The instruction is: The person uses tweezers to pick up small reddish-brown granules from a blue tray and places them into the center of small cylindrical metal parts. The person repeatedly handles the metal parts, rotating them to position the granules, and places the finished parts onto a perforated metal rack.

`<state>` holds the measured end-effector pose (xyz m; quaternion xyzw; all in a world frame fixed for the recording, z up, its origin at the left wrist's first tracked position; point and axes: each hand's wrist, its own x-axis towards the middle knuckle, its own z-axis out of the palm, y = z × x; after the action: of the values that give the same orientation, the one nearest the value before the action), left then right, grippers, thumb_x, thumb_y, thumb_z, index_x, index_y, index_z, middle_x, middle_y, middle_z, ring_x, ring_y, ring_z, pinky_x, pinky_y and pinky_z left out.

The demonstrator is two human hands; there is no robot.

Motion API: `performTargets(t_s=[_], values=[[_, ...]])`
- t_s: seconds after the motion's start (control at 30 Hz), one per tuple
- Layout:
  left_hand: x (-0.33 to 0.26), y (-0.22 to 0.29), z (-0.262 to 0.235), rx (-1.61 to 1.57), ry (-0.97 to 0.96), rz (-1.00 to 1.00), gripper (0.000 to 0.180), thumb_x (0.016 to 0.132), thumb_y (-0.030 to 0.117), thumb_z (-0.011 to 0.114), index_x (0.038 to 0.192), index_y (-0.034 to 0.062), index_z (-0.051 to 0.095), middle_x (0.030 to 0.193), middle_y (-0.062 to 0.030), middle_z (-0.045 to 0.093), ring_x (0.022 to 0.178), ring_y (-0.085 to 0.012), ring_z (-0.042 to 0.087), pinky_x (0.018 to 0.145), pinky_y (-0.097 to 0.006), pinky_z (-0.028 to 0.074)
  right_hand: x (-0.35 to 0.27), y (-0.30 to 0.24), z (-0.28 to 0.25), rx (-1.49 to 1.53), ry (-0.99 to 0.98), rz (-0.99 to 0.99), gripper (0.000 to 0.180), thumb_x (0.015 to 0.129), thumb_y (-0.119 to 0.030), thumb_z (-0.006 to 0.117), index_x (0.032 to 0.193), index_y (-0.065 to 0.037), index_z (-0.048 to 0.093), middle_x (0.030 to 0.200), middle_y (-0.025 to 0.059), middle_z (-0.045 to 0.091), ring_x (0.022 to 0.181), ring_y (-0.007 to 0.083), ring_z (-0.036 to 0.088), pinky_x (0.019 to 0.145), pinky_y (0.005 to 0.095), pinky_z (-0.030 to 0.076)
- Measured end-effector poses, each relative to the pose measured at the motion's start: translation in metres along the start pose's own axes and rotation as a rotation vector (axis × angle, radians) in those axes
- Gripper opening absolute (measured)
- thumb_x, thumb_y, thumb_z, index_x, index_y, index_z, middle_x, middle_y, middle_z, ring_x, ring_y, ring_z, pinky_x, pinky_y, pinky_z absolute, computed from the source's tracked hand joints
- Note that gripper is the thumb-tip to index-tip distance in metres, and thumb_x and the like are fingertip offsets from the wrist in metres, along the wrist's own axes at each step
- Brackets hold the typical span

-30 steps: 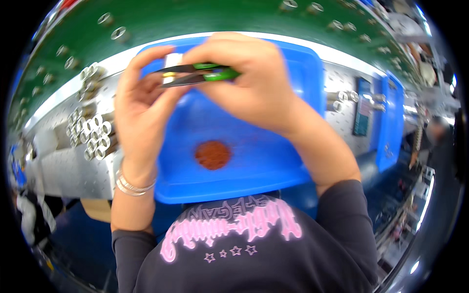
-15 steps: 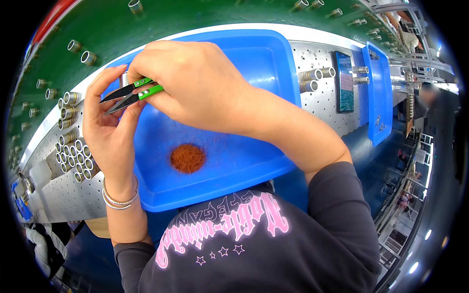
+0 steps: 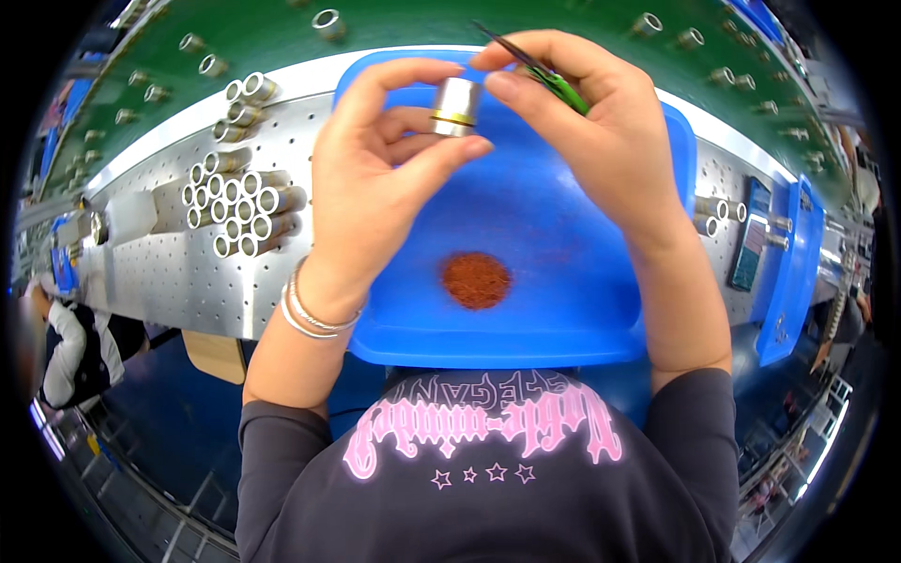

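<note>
My left hand (image 3: 361,174) grips a short silver metal sleeve (image 3: 457,97) with a yellowish band near its lower end. Thumb and fingers hold it upright above a blue plastic tray (image 3: 572,291). Just right of the sleeve, my right hand (image 3: 605,131) holds green-handled thread snips (image 3: 560,89) tucked against the fingers, dark blades pointing up and left, away from the sleeve. The thumb and index finger of that hand are close together by the sleeve's top; whether they pinch anything is too small to tell. A pile of fine reddish-brown strands (image 3: 477,280) lies in the tray.
Several metal sleeves (image 3: 235,206) are stacked on the perforated metal table (image 3: 141,272) at left. More stand on the green belt (image 3: 413,23) beyond. At right are a few sleeves (image 3: 721,208), a phone (image 3: 749,251) and another blue tray (image 3: 786,281). A person (image 3: 80,352) is at far left.
My hands have drawn apart, and the snips have swung from pointing at the left hand to pointing up and away. The sleeve now shows plainly. The whole view has shifted.
</note>
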<state>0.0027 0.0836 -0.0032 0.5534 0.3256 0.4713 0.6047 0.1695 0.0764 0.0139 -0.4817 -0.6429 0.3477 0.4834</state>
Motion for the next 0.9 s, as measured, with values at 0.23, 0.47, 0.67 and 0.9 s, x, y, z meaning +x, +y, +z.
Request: performTargets(t_s=[0.23, 0.47, 0.67, 0.9], values=[[-0.0002, 0.0002, -0.0043, -0.133, -0.078, -0.085, 0.042, 0.075, -0.007, 0.065, 0.114, -0.0037, 0.048, 0.105, -0.011, 0.057, 0.09, -0.017, 0.062, 0.081, -0.028, 0.053, 0.005, 0.0012, -0.0057, 0.148, -0.091, 0.122, 0.015, 0.082, -0.012, 0.063, 0.087, 0.002, 0.063, 0.078, 0.0047, 0.064, 0.072, 0.0075, 0.056, 0.064, 0.0217, 0.046], [-0.0006, -0.0025, -0.0042, -0.038, 0.02, 0.005, 0.04, 0.075, -0.007, 0.066, 0.11, -0.0022, 0.049, 0.099, -0.0103, 0.06, 0.088, -0.017, 0.064, 0.078, -0.025, 0.054, 0.0005, -0.0022, -0.0016, -0.178, 0.0, -0.224, 0.017, 0.07, 0.004, 0.065, 0.086, -0.001, 0.062, 0.079, 0.0073, 0.061, 0.071, 0.0157, 0.059, 0.063, 0.0241, 0.046], [-0.0001, -0.0034, -0.0049, 0.166, 0.011, 0.103, 0.043, 0.074, -0.013, 0.062, 0.114, -0.0048, 0.047, 0.114, -0.0123, 0.051, 0.095, -0.0187, 0.06, 0.079, -0.027, 0.054, -0.0009, -0.0052, -0.0008, -0.327, -0.061, -0.328, 0.026, 0.061, 0.01, 0.065, 0.085, 0.0, 0.06, 0.081, 0.0088, 0.06, 0.074, 0.0205, 0.06, 0.065, 0.0267, 0.048], [-0.0009, -0.0048, -0.0066, 0.23, 0.004, 0.153, 0.044, 0.073, -0.013, 0.062, 0.114, -0.0041, 0.048, 0.117, -0.0109, 0.05, 0.094, -0.0179, 0.06, 0.079, -0.027, 0.054, -0.0025, -0.0047, 0.0008, -0.392, -0.119, -0.309, 0.027, 0.061, 0.013, 0.06, 0.084, 0.001, 0.058, 0.082, 0.011, 0.057, 0.073, 0.0217, 0.057, 0.063, 0.027, 0.045]])
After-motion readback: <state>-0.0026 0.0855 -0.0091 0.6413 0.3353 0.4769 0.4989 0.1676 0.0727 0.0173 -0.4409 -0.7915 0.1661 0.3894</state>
